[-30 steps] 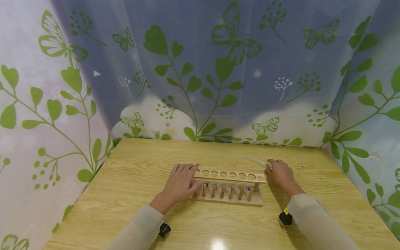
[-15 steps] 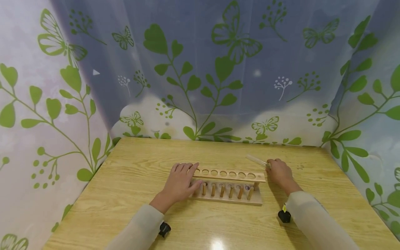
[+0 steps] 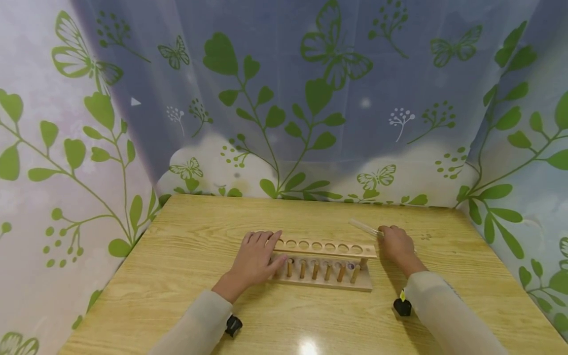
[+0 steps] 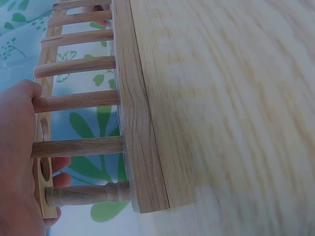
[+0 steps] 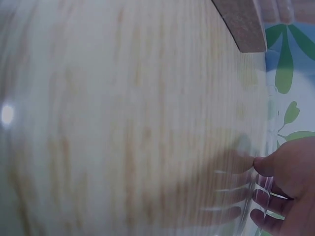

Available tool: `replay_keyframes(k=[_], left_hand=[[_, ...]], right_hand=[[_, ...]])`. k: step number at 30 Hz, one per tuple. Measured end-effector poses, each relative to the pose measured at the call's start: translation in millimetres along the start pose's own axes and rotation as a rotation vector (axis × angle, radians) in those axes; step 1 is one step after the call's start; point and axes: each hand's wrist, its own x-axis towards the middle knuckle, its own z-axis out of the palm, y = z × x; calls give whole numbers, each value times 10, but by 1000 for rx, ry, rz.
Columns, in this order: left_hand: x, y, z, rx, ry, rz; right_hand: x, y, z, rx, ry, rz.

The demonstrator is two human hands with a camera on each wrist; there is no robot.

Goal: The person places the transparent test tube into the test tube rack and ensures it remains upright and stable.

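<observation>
A wooden test tube rack (image 3: 326,286) stands upright on the table, with round holes along its top bar and a row of pegs below. My left hand (image 3: 255,261) grips the left end of the top bar. In the left wrist view its thumb (image 4: 27,91) lies along the near side, and fingertips (image 4: 60,179) show behind. Beyond the rack's right end, my right hand (image 3: 396,245) holds clear glass, which looks like a test tube (image 3: 364,227) lying slantwise over the table. The right wrist view shows thumb (image 5: 266,166) and fingers curled round the glass; the palm hides part.
The wood-grained table (image 3: 199,222) reaches back to a blue and white curtain (image 3: 275,74) printed with leaves and butterflies. Patterned cloth also hangs at both sides. Dark wrist cameras (image 3: 233,326) sit under both sleeves. Light glares on the tabletop near the front.
</observation>
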Motion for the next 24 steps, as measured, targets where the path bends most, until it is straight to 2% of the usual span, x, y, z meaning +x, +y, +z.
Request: replay_keyframes(k=[14,24], left_hand=[[1,19,-20,-8,-25,-21],[-2,30,-35,-12,-30,-31]], right_hand=[[-32,9,-30,-12,0,4],[-74,42,-50,1,52,-10]])
